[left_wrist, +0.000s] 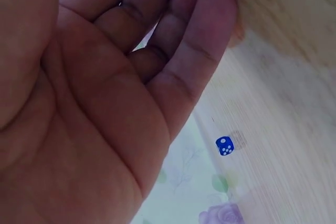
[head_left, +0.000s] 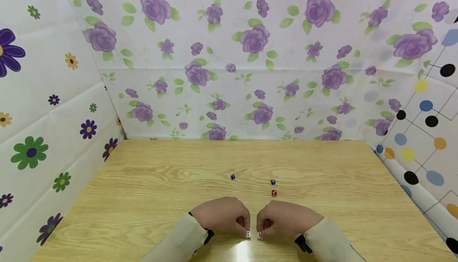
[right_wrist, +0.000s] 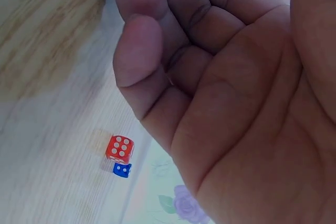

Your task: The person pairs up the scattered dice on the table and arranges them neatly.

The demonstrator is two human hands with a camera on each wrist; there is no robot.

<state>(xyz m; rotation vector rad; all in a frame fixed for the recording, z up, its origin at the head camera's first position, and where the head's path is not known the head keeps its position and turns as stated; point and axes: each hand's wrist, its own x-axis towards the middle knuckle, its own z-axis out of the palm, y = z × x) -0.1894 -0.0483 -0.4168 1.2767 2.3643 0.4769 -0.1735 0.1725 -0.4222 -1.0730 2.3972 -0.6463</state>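
1. Pinching a small die at the fingertips is what both hands do, near the front of the table: the left hand grips the left white die, the right hand the right white die.
2. Between the two white dice lies a narrow gap, so they sit side by side without touching. Whether either one rests on the wood, I cannot tell; curled fingers hide both from the wrist cameras.
3. Dark bands circle the wrists, next to the pale sleeves.
4. Just beyond the right hand is the red die, with white pips; the right wrist view shows its six-pip face.
5. Close behind the red die is the right blue die.
6. Farther left, beyond the left hand and well apart from those two, the left blue die lies on the wood.
7. Around the table hang printed cloths: purple roses on the back cloth, bold flowers on the left cloth, coloured dots joined by lines on the right cloth.
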